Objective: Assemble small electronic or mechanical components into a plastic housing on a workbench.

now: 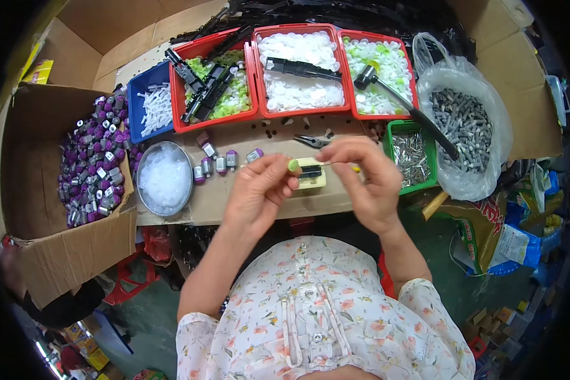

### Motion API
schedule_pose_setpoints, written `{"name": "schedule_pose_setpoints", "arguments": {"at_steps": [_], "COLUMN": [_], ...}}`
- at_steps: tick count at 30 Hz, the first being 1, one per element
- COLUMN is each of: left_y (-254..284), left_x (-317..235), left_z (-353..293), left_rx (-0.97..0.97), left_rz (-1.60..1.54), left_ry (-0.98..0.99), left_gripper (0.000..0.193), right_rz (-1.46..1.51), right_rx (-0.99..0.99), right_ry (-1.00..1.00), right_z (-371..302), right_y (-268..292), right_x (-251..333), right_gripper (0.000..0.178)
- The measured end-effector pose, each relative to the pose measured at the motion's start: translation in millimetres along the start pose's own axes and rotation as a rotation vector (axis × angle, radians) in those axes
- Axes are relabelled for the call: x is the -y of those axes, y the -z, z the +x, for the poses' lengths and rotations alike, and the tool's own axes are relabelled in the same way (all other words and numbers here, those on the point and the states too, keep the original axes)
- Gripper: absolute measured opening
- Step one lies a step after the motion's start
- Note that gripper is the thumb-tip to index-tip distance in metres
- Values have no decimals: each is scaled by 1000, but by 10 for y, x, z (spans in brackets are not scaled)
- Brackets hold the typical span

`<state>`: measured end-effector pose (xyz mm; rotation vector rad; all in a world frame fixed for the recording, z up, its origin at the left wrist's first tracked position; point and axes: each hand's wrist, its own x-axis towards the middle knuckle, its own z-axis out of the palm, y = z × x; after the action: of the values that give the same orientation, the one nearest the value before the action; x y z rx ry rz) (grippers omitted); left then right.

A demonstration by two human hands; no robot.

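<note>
The work seems to be at the fitting stage: the left hand [259, 187] pinches a green cap [292, 165] between thumb and finger, just off the ten o'clock corner of the block [314, 182], which sits on the desk [225, 206] with a dark insert [310, 171] in it. The right hand [370, 183] leans in from three o'clock, fingers bent over the block; it may be pinching something thin, but from here I can't tell what its grip has. I'd say the next move calls for a steady left pinch and careful lining-up by the right fingertips.

Counting round from the block: one cap held, one block, one pair of pliers [310, 141] at twelve. Three red trays [303, 114] spread from between ten and eleven to one o'clock; one blue tray [133, 104] at ten, one bowl [139, 183] at nine. About seven purple-and-grey studs [232, 159] lie loose between nine and eleven. One hammer [418, 115] at two, one clear bag [453, 73] beyond it, one green tray [417, 183] near three.
</note>
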<state>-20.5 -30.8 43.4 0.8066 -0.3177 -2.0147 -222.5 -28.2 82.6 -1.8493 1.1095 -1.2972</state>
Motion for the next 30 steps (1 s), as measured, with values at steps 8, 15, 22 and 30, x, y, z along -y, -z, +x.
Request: {"name": "schedule_pose_setpoints", "arguments": {"at_steps": [8, 15, 22, 30], "left_y": [-44, -21, 36, -94], "left_x": [138, 142, 158, 245], "left_z": [-70, -116, -120, -177], "left_rx": [15, 32, 43, -105], "left_rz": [-170, -218, -151, -111], "left_ry": [53, 92, 68, -42], "left_gripper": [18, 21, 19, 15], "right_rz": [-77, -114, -150, -379], "right_rx": [-36, -21, 15, -52], "right_ry": [116, 141, 182, 325], "right_z": [6, -21, -60, -119], "right_y": [-242, -307, -291, -299], "right_x": [60, 67, 25, -2], "right_gripper": [13, 16, 21, 26]}}
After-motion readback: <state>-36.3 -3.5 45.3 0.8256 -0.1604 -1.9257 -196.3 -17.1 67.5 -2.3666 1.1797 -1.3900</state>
